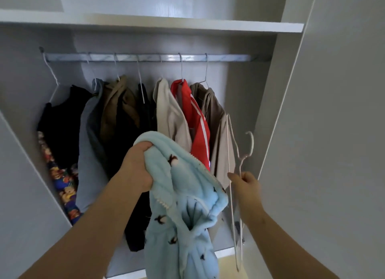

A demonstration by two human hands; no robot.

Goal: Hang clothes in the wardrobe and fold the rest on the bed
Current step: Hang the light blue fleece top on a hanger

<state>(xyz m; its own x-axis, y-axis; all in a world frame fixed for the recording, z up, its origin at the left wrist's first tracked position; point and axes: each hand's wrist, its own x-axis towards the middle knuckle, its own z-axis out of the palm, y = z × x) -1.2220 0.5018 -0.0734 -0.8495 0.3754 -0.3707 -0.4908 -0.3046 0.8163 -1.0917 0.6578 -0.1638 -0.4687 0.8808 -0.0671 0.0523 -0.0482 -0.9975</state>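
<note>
Rail (145,57) at 12 o'clock: several garments hung. Left hand (138,166) fingers bunch the light-blue fleece garment (183,205), centre. Right hand (245,182) fingers pinch an empty white hanger (241,158), 3 o'clock. Fleece not yet hangered; bed unseen.

Left hand (138,166) gripping fleece (183,205), right hand (246,183) hanger (239,159)

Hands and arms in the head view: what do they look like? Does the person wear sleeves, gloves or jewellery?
The left arm and the right arm are bare from the wrist to the picture's edge; no sleeves show. The left hand and the right hand wear no gloves. No watch, bracelet or ring shows, though some fingers are hidden.
</note>
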